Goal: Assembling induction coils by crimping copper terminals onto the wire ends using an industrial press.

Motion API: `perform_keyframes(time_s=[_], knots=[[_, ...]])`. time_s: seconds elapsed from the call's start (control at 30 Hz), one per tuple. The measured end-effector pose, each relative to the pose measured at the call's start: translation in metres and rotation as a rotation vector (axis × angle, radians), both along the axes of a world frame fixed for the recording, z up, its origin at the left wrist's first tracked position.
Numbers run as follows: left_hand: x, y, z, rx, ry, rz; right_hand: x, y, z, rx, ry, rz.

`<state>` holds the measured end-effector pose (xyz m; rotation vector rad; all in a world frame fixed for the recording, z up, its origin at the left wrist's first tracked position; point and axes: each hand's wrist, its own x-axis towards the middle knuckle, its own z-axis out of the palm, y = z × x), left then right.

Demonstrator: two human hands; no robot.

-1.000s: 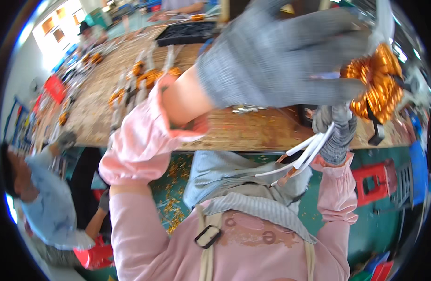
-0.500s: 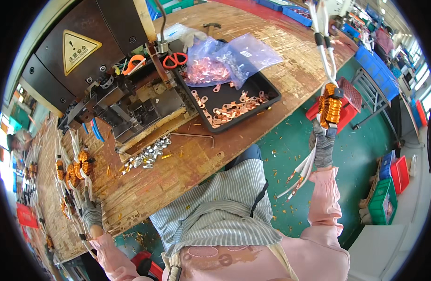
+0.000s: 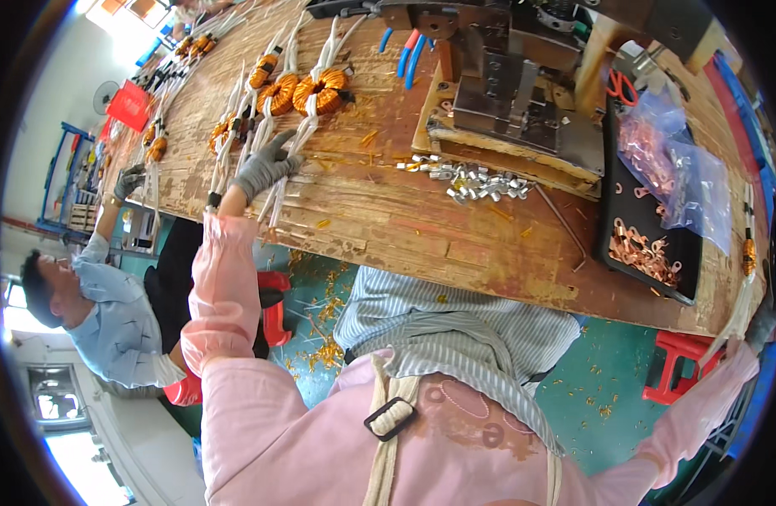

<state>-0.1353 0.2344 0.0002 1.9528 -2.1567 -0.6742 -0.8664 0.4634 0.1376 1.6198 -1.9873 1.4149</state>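
My left hand (image 3: 268, 167), in a grey glove, is closed around white leads (image 3: 276, 198) at the table's front edge. Those leads run up to a copper-wound ring coil (image 3: 320, 91) lying flat on the table. Beside it lie another ring coil (image 3: 276, 94) and several more with white leads. At the far right rim, my right hand (image 3: 763, 325) is partly cut off and dim. It grips the white leads of another copper coil (image 3: 749, 255), which appears beside the table's right end; its fingers are hard to make out.
A press machine (image 3: 523, 110) stands at the back, with silver terminals (image 3: 472, 179) and a hex key (image 3: 565, 223) before it. A black tray (image 3: 611, 211) holds copper lugs and a plastic bag. To the left a co-worker (image 3: 110, 312) reaches to the table. Red stools (image 3: 674, 371) stand below.
The view has swung left, bringing the co-worker into sight. My left hand is now farther over the leads beside the ring coils. My right hand, still with its coil, has shifted to the right rim.
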Motion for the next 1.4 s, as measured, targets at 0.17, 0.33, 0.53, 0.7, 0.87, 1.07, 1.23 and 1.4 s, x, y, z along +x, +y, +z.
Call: perform_keyframes(time_s=[0.17,0.33,0.53,0.7,0.87,1.07,1.23,1.4], knots=[[-0.007,-0.043,-0.002,0.165,-0.002,-0.014,0.102,0.012,-0.093,0.167,-0.253,0.257],[-0.014,-0.04,0.006,0.168,0.325,0.106,0.199,0.008,-0.12,0.378,0.329,0.368],[-0.055,0.076,0.036,0.223,0.303,0.165,0.264,0.021,-0.133,0.527,-0.292,0.601],[-0.061,0.135,0.002,0.309,0.368,0.201,0.366,-0.011,-0.163,0.839,-0.635,1.086],[-0.055,0.18,0.0,0.196,0.775,0.233,0.453,-0.043,-0.211,0.779,-0.954,1.381],[-0.049,0.243,-0.004,-0.164,0.215,-0.06,0.53,-0.044,-0.19,0.985,-1.456,1.216],[-0.014,0.219,0.035,0.065,0.832,0.392,0.559,-0.042,-0.193,0.838,-1.847,1.095],[-0.008,0.139,0.004,-0.64,0.006,-0.065,0.522,-0.06,-0.165,0.991,-1.938,1.453]])
